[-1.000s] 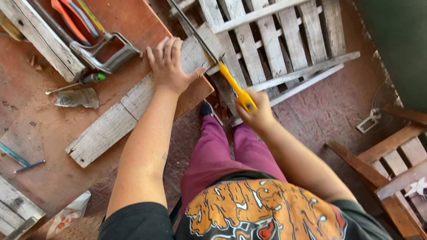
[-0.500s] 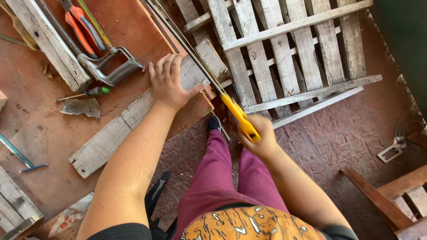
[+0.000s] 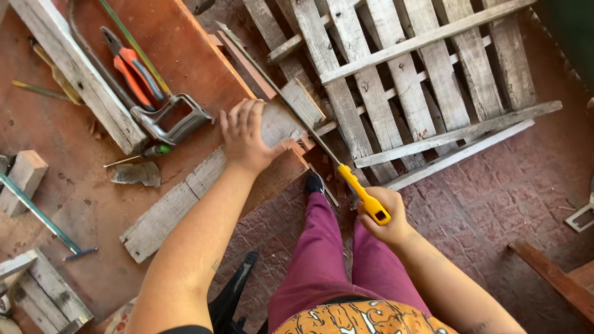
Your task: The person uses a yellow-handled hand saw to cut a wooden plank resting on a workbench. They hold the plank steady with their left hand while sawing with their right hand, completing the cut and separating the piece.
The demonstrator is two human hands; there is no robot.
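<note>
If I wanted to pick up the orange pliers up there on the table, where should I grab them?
Probably grab the orange pliers by the two long orange handles, coming down from above. They lie flat on the reddish table, handles pointing toward the grey metal clamp, dark jaws pointing away. The handles are the thick, covered part made for fingers.

Left hand (image 3: 247,137) hides part of the plank (image 3: 185,198); pallet (image 3: 402,80) cut off at the top edge

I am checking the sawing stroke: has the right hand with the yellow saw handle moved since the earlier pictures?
Yes. The right hand has drawn the saw back, away from the grey plank and toward the person's body.
</note>
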